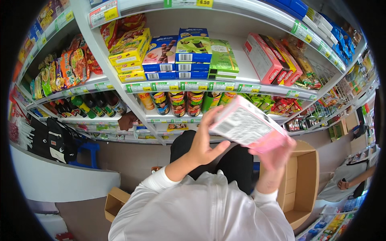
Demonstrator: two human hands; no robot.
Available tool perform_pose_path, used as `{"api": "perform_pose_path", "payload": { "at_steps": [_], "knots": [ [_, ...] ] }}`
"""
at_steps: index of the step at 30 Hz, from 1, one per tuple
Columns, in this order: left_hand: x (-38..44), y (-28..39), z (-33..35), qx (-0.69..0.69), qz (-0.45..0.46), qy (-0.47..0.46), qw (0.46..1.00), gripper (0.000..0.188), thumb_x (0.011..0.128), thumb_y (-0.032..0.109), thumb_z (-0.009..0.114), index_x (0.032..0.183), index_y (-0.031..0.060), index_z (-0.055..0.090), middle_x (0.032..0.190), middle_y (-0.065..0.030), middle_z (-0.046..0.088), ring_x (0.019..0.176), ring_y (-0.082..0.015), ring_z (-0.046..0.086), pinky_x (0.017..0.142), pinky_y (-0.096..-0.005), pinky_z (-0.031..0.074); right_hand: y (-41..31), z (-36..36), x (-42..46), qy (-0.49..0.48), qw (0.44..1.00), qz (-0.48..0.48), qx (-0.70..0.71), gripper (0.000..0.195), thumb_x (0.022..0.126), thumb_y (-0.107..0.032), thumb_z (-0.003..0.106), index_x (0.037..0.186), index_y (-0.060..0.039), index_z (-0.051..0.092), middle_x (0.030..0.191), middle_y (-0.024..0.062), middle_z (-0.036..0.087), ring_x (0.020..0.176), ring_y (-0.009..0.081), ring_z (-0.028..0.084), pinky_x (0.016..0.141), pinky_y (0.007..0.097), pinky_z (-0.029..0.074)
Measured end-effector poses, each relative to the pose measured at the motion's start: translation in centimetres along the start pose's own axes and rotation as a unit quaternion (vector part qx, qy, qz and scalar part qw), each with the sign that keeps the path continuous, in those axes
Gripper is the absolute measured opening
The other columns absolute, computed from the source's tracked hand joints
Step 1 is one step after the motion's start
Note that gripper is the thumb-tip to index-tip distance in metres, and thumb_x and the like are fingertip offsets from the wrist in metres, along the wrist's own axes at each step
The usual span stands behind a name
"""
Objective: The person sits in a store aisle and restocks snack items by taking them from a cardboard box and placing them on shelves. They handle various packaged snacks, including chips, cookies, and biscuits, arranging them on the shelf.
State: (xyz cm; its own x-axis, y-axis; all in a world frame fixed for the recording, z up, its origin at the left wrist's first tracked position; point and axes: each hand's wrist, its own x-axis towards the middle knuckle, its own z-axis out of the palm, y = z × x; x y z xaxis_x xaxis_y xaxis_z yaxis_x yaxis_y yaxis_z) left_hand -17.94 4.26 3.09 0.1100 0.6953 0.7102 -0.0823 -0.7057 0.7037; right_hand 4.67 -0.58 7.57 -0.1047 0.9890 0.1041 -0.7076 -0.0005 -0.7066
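Note:
My right hand [276, 153] grips the lower right end of a pink and white cardboard packet [248, 125], which is tilted and blurred. A printed panel with a barcode faces me. My left hand [203, 143] is at the packet's left end, thumb and fingers spread; whether its fingertips touch is unclear. Beyond the packet, snack boxes fill part of a shelf: yellow boxes [129, 49], blue wafer boxes [193, 48], green boxes [223, 57] and pink boxes [262, 58]. Crisp canisters [177, 104] stand on the shelf below.
An open cardboard box [301, 180] stands at my right, a smaller carton [116, 201] at my left. A black bag [60, 141] rests by a blue stool [90, 153] near a white counter [66, 177]. Another person [346, 180] is at far right. A shelf upright [108, 66] divides the bays.

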Motion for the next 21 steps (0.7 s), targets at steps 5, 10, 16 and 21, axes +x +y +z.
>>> {"api": "perform_pose_path", "payload": {
  "at_steps": [5, 10, 16, 21],
  "knots": [
    [-2.3, 2.7, -4.9, 0.033, -0.027, 0.001, 0.999, 0.049, 0.085, 0.018, 0.069, 0.125, -0.0041, 0.052, 0.121, -0.0166, 0.059, 0.112, -0.0299, 0.057, 0.099, -0.0400, 0.040, 5.3, 4.5, 3.9, -0.085, 0.981, 0.137, 0.105, 0.086, 0.087, -0.065, 0.043, 0.141, 0.0009, 0.035, 0.128, 0.0280, 0.055, 0.092, 0.0494, 0.065, 0.063, 0.0473, 0.063],
    [-4.8, 5.5, -7.8, -0.059, -0.078, 0.121, 0.988, 0.048, 0.087, 0.013, 0.070, 0.127, -0.0030, 0.048, 0.123, -0.0136, 0.058, 0.112, -0.0214, 0.057, 0.099, -0.0359, 0.042, 8.3, 5.2, 5.2, -0.173, 0.963, 0.193, 0.080, 0.089, 0.089, -0.068, 0.037, 0.142, 0.0029, 0.033, 0.124, 0.0320, 0.056, 0.089, 0.0500, 0.066, 0.060, 0.0475, 0.062],
    [-9.1, 7.1, -7.8, 0.039, -0.078, 0.200, 0.976, 0.043, 0.084, 0.005, 0.074, 0.120, -0.0031, 0.052, 0.111, -0.0123, 0.066, 0.100, -0.0217, 0.066, 0.088, -0.0337, 0.051, 12.1, 5.3, 3.9, -0.107, 0.976, 0.187, -0.011, 0.082, 0.092, -0.067, 0.034, 0.136, 0.0024, 0.043, 0.121, 0.0225, 0.060, 0.100, 0.0356, 0.066, 0.080, 0.0444, 0.057],
    [-9.6, 6.4, -6.8, 0.183, 0.068, 0.109, 0.975, 0.037, 0.072, -0.006, 0.071, 0.107, 0.0014, 0.062, 0.111, -0.0179, 0.069, 0.100, -0.0356, 0.067, 0.088, -0.0385, 0.053, 13.4, 4.8, 2.5, -0.089, 0.970, 0.219, 0.056, 0.084, 0.093, -0.067, 0.039, 0.142, 0.0023, 0.036, 0.135, 0.0254, 0.050, 0.122, 0.0355, 0.054, 0.101, 0.0489, 0.045]
  ]
}}
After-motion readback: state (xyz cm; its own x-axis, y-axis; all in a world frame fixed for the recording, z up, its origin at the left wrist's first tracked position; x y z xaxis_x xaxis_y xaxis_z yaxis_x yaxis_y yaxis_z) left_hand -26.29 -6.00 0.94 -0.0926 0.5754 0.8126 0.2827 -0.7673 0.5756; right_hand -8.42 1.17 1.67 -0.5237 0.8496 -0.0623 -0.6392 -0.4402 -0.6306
